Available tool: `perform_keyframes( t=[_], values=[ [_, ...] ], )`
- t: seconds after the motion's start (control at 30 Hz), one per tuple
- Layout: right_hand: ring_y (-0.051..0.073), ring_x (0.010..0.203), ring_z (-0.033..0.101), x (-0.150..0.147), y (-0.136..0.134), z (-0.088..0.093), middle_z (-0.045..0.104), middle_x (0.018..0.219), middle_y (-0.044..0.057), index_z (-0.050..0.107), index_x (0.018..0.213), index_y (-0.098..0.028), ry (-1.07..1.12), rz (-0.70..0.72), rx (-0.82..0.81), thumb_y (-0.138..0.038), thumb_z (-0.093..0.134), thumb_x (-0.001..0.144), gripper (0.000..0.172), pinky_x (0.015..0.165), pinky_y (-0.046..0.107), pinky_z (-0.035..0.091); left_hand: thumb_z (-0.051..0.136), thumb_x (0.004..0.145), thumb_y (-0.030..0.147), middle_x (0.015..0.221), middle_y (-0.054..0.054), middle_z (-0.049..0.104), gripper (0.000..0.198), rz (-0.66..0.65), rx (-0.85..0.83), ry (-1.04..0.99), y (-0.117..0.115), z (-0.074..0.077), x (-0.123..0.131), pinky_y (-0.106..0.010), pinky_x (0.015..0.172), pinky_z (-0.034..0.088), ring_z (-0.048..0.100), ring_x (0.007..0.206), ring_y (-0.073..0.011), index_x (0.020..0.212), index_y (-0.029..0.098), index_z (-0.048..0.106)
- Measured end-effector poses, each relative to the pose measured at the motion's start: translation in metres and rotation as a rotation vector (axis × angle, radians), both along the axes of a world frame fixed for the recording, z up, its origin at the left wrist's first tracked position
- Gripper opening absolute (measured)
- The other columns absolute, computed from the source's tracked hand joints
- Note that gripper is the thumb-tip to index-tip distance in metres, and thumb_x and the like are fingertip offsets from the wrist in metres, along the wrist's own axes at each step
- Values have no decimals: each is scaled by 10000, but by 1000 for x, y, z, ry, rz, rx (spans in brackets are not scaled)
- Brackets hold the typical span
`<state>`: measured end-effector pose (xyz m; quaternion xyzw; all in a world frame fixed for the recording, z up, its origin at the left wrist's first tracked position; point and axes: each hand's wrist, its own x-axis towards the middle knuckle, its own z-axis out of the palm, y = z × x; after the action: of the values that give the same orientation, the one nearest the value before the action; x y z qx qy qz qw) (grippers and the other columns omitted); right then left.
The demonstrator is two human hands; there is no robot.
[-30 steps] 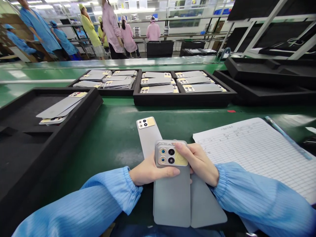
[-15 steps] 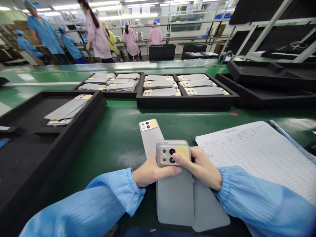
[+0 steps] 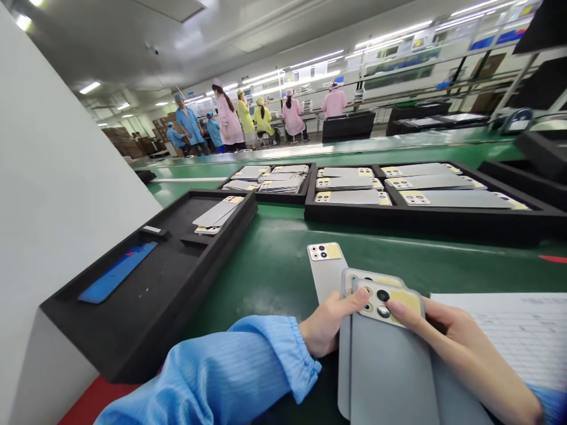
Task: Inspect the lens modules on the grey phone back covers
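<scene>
L grip: closed on left long edge of stack of grey phone back covers, thumb lying across camera end of top cover. R grip: curled, fingers pressed on same end from opposite side. Stack pinched between both, not resting flat, approx. 2–3 covers, exact no. hidden.

Top cover tilted, camera module w/ gold patch facing up. 2nd cover's camera end just behind it, edges offset. Lower lengths fan toward body, run out of frame at bottom.

Single cover flat on green counter, camera end pointing away, just beyond L grip, lower end hidden behind hand & stack. Paper log sheet on counter, right of stack, near R grip.

Left: black foam tray, few covers at far end, blue strip in recess at near end. Ahead: 2 black trays, covers in rows. L arm in blue striped sleeve, elastic cuff. Far back: co-workers in pink, yellow, blue coats, hands too small to tell.
</scene>
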<state>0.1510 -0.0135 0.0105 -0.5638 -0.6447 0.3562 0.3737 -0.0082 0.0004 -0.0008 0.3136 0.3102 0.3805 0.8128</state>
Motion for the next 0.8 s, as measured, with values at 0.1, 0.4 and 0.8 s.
perform_keyframes(
  t=[0.1, 0.4, 0.8],
  values=[
    [234, 629, 609, 4, 4, 2, 627, 612, 33, 658, 663, -191, -32, -1, -89, -588, 556, 660, 411, 465, 242, 497, 690, 649, 403, 937, -138, 669, 469, 64, 72, -13, 0, 4, -1, -371, 834, 426, 625, 838, -230, 1010, 110, 628],
    [163, 438, 555, 28, 16, 28, 651, 686, 27, 645, 797, -231, 485, -456, -101, -506, 685, 596, 343, 324, 243, 446, 551, 713, 400, 789, -149, 681, 402, 66, -90, -45, 0, 13, -4, -363, 643, 478, 648, 666, -251, 938, 74, 615],
    [213, 927, 604, 13, 11, 13, 673, 962, 25, 664, 895, -221, 135, 45, 109, -361, 493, 836, 229, 821, 293, 463, 643, 681, 369, 747, -49, 671, 296, 120, 305, 260, -5, 9, -9, -226, 613, 448, 587, 652, -139, 836, 118, 663]
  ],
)
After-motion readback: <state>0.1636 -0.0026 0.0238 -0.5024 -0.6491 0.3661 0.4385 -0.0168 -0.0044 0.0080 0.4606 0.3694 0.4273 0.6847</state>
